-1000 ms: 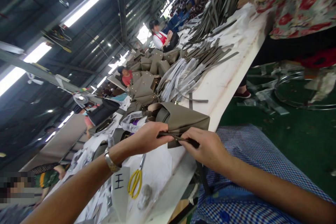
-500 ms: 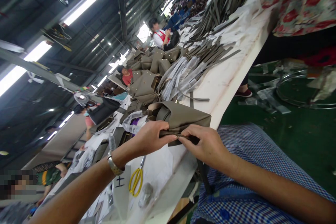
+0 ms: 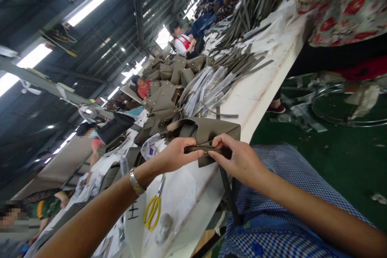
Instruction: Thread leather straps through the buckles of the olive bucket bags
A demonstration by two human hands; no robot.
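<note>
Both hands meet at a dark olive strap (image 3: 208, 149) in front of an olive-brown handbag (image 3: 219, 131). My left hand (image 3: 178, 155) pinches the strap's left part between thumb and fingers. From the right, my right hand (image 3: 237, 157) grips the same strap, its thumb and index finger close to the left fingertips. A tiny metallic spot shows on the strap between them. One strap length (image 3: 228, 193) hangs below the right hand, past the table edge. The handbag rests on the table behind the hands, its opening facing left.
Yellow-handled scissors (image 3: 152, 211) and a crumpled grey lump (image 3: 164, 225) lie on the white table (image 3: 248, 96). Beyond are plastic-wrapped straps (image 3: 199, 90), a heap of olive bags (image 3: 163, 102) and loose straps (image 3: 244, 16). A person in a floral sleeve (image 3: 326, 8) stands at the right; others sit along the left.
My right fingers have shifted on the strap, with the index finger now raised and bent. The strap has turned to show a small metallic spot. The view has moved slightly.
</note>
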